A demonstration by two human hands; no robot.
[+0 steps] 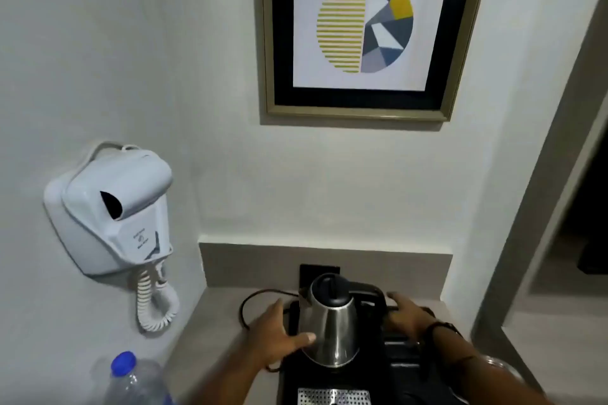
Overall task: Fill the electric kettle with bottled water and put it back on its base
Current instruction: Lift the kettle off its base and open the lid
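A steel electric kettle (332,325) with a black lid and black handle stands upright on a black tray (289,381), its lid closed. My left hand (276,335) rests open against the kettle's left side, thumb touching the steel. My right hand (408,316) is at the black handle on the right, fingers curled over it. A clear water bottle with a blue cap (131,378) stands at the lower left, cap on. The kettle's base is hidden under the kettle.
A grey counter (210,348) sits in a wall niche. A black cord (250,302) loops behind the kettle to a black socket (317,270). A white wall hair dryer (112,207) hangs left. A framed picture (362,29) hangs above. A perforated metal piece (332,396) lies on the tray's front.
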